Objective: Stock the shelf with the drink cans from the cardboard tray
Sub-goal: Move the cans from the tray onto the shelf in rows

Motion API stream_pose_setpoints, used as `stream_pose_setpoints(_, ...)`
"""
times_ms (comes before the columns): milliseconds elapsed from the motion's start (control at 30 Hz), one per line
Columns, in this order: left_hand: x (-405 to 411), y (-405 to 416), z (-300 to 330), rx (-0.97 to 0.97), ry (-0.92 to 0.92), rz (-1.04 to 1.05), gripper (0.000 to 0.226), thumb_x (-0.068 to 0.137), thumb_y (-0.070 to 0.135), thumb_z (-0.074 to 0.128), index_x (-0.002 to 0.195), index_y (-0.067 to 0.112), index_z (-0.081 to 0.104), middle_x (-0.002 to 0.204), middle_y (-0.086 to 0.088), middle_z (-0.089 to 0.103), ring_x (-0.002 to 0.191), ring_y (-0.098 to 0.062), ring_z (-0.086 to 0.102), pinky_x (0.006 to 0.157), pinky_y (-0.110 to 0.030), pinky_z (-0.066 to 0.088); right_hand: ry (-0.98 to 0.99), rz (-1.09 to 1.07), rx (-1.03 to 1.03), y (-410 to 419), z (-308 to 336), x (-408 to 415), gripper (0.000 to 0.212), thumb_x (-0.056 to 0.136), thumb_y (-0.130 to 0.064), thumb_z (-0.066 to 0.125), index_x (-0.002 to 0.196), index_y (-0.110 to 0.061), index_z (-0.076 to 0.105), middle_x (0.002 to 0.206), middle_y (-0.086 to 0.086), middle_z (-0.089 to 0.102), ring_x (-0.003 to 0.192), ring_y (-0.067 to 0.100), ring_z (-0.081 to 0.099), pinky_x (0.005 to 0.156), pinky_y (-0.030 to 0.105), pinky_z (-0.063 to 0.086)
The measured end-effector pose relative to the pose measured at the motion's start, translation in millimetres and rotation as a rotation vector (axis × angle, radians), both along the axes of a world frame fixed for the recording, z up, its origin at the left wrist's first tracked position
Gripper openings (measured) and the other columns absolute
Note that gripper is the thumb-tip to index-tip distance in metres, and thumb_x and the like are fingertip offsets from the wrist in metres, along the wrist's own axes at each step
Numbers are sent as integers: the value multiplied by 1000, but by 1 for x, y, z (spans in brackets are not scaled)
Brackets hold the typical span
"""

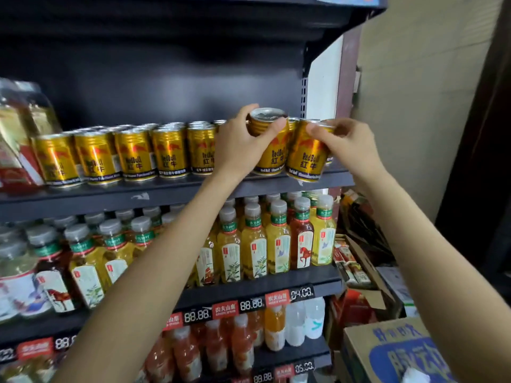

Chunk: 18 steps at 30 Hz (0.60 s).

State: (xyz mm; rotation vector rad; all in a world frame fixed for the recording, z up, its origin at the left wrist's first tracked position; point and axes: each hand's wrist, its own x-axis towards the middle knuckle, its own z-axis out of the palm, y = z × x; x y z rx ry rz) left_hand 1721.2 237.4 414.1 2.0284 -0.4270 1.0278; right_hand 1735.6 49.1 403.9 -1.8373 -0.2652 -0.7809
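Gold drink cans (pixel 168 154) stand in a row along the dark upper shelf (pixel 166 193). My left hand (pixel 240 145) grips the top of one gold can (pixel 272 158), thumb and fingers curled round its rim. My right hand (pixel 345 143) pinches the rim of a second gold can (pixel 305 158) right beside it, at the shelf's right end. That second can leans a little, its base on the shelf's front edge. More cans show behind these two. The cardboard tray is out of view.
Tea bottles (pixel 276 241) fill the shelf below, and juice bottles (pixel 218 346) the one under that. Packaged goods (pixel 16 139) stand at the upper shelf's left end. Cardboard boxes (pixel 387 352) and cartons are piled on the floor at the right, beside a beige wall (pixel 420 106).
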Motion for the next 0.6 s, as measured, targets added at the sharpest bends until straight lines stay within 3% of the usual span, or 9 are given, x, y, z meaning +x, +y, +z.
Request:
stream_pose_setpoints(200, 38, -25, -15, 21, 63, 98, 66, 89, 53, 50, 140, 14, 37, 137, -5, 51, 123, -22, 49, 101, -35, 41, -82, -230, -200, 4, 10, 27, 57, 73, -54, 70, 112, -13, 64, 106, 7, 70, 98, 22, 65, 82, 30, 48)
stream_pose_setpoints(400, 62, -35, -28, 56, 12, 158, 60, 94, 48, 42, 142, 14, 33, 144, -6, 43, 128, -22, 45, 98, -33, 40, -58, -358, -295, 9, 4, 40, 68, 72, -62, 67, 116, -11, 62, 110, 9, 68, 104, 28, 63, 81, 32, 46)
stream_pose_setpoints(600, 72, -28, -38, 302, -141, 292, 82, 86, 63, 30, 144, 4, 28, 142, -16, 45, 129, -31, 45, 94, -36, 46, -121, -439, -355, 15, -10, 47, 72, 76, -64, 59, 123, -9, 55, 121, 13, 52, 102, 31, 59, 80, 38, 47)
